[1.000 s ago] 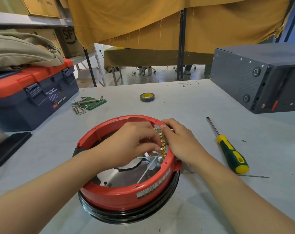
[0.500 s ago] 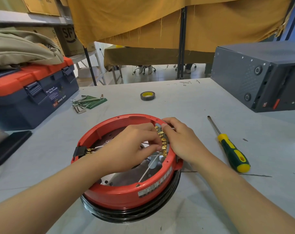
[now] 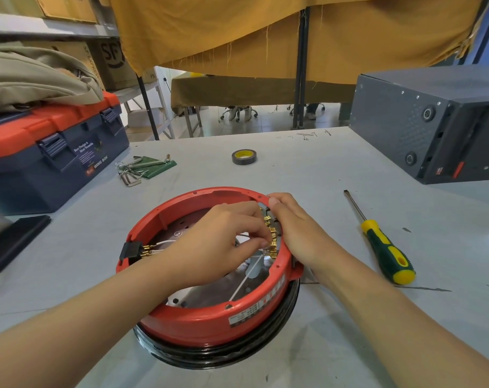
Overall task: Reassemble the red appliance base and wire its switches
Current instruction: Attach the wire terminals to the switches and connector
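The red appliance base (image 3: 198,320) lies upside down on the grey table, a black ring under it. Inside its right wall runs a row of brass switch terminals (image 3: 272,236). My left hand (image 3: 218,245) reaches into the base and pinches at one of those terminals with thumb and fingertips. My right hand (image 3: 296,231) curls over the right rim beside the terminals and holds it. A black connector (image 3: 131,249) with brass pins and white wires sits in the left wall. Thin white wires (image 3: 246,281) cross the metal plate inside.
A green and yellow screwdriver (image 3: 383,250) lies right of the base. A tape roll (image 3: 244,156) and hex keys on a green card (image 3: 142,168) lie farther back. A blue and orange toolbox (image 3: 50,155) stands left, a dark grey box (image 3: 422,121) right, a black phone (image 3: 14,242) near left.
My left hand has shifted right, uncovering the black connector on the left wall. Both hands stay at the terminal row.
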`<state>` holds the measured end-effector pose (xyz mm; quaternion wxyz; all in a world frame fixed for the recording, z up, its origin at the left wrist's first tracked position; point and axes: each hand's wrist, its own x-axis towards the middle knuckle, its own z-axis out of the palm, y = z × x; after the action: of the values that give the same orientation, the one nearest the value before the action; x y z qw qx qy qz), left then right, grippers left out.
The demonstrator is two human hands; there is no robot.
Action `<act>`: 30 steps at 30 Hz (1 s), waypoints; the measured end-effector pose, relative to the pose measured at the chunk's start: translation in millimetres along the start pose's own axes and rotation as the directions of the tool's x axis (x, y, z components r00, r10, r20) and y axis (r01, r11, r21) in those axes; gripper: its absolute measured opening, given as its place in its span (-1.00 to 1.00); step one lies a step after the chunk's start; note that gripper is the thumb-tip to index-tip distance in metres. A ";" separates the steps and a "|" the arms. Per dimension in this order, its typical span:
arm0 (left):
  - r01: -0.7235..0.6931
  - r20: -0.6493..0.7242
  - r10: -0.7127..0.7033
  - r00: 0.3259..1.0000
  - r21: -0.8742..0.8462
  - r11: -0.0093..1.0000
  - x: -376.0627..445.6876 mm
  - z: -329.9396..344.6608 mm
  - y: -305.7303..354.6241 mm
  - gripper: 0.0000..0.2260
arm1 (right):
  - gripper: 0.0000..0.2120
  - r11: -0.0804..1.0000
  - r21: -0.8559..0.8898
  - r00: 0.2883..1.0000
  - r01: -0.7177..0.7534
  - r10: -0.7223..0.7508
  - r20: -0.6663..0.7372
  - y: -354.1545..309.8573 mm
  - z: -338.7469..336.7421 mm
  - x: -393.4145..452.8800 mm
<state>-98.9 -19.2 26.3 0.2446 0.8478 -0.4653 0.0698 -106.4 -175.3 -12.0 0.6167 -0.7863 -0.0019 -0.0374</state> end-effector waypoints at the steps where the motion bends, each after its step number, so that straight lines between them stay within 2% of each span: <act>1: -0.003 0.000 0.003 1.000 -0.001 1.000 0.1 -0.2 -0.2 -0.94 | -0.73 1.000 0.001 1.000 0.003 -0.003 -0.003 0.5 -0.3 0.1; 13: -0.011 -0.048 0.013 0.999 0.032 0.999 0.5 0.4 -2.8 -0.94 | -0.74 1.000 -0.004 1.000 -0.010 0.010 -0.018 2.7 -0.6 2.4; 15: 0.046 -0.061 -0.048 0.997 -0.041 0.998 2.1 -2.1 -4.4 -0.95 | -0.75 1.000 -0.002 1.000 -0.020 0.020 -0.024 2.6 -1.7 2.5; 18: 0.169 -0.092 -0.199 0.976 -0.264 0.950 3.3 -7.3 -8.1 -0.91 | -0.80 1.000 -0.009 0.999 -0.019 0.018 -0.026 2.0 -2.8 1.3; 20: 0.253 -0.133 -0.302 0.944 -0.296 0.921 3.0 -10.0 -10.4 -0.89 | -0.80 0.999 -0.045 0.999 -0.017 0.015 -0.037 -0.1 -4.0 0.7; 24: 0.406 -0.100 -0.418 0.903 -0.121 0.906 -3.6 -18.8 -16.5 -0.90 | -0.77 0.986 -0.168 0.999 -0.004 -0.002 -0.035 -6.7 -7.3 -2.1; 30: 0.432 -0.073 -0.426 0.902 0.149 0.889 -35.4 -30.7 -20.1 -0.71 | -0.74 0.962 -0.272 0.999 -0.035 0.039 0.010 -19.6 -10.8 -5.4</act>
<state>-98.8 31.3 33.8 0.1934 0.9451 -0.2545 0.0675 -113.4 -180.8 9.3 0.5034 -0.8637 0.0132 -0.0196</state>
